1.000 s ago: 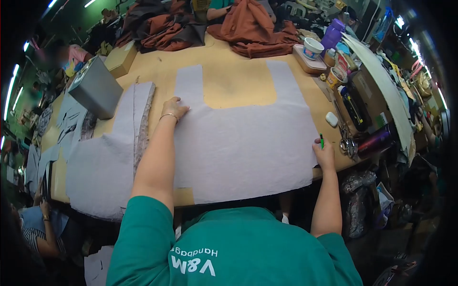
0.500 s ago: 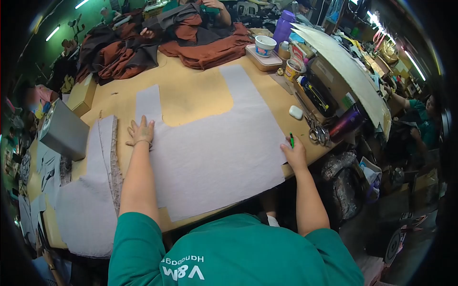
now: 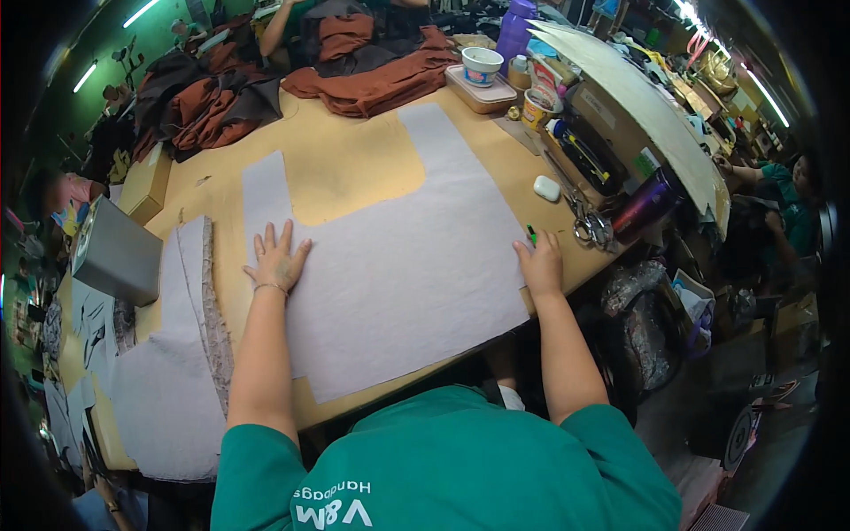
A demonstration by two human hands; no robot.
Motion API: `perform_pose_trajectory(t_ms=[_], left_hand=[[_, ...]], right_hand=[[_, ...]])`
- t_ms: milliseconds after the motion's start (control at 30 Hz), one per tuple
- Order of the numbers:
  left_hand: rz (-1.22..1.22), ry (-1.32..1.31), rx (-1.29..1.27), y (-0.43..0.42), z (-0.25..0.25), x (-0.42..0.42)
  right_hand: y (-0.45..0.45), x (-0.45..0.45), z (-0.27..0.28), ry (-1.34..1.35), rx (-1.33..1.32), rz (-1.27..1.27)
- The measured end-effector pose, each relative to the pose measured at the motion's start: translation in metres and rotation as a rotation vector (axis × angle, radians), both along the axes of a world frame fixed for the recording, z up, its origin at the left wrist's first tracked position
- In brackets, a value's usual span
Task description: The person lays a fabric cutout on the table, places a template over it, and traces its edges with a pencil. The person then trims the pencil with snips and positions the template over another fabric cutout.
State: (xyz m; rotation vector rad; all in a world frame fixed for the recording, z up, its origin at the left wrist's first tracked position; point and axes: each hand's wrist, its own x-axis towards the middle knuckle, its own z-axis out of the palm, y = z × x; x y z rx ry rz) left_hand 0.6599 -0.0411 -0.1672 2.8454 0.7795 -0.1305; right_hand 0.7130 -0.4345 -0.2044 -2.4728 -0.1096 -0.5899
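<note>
1. A pale cloth [image 3: 403, 274] lies flat on a tan work table [image 3: 350, 181], its two arms pointing toward the far side with a rounded gap between them and its near edge close to the table's near edge.
2. The left hand [image 3: 279, 258], a thin bracelet [image 3: 271, 287] at its wrist, presses palm down at the cloth's left side, fingers spread wide just below the left arm of the piece.
3. The right hand [image 3: 541, 264] rests at the cloth's right edge, fingers curled and pinching a green pen [image 3: 531, 234], whose upper end shows above the thumb.
4. To the left, a second pale cloth [image 3: 173, 389] lies apart from the first, near an upright grey metal box [image 3: 119, 252] and a yellowish carton [image 3: 146, 186].
5. Beyond the right hand, a small white case [image 3: 547, 188] sits beside a pair of scissors [image 3: 591, 226], with a dark purple tumbler [image 3: 649, 205] next to the handles.
6. Rust-brown fabric [image 3: 381, 80] lies heaped at the table's far side, left of a white tub [image 3: 481, 66] and a tall purple bottle [image 3: 515, 35].
</note>
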Motion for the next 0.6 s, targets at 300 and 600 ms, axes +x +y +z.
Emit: perform_pose_trajectory(t_ms=[300,600], left_hand=[[-0.398,-0.062,0.059,-0.072,0.013,-0.045],[-0.809,-0.002,-0.004,-0.149,0.003,-0.094]], right_hand=[[-0.046,-0.067,0.068,-0.420,0.187,-0.105],[-0.254,-0.078,0.150,-0.569,1.346,-0.286]])
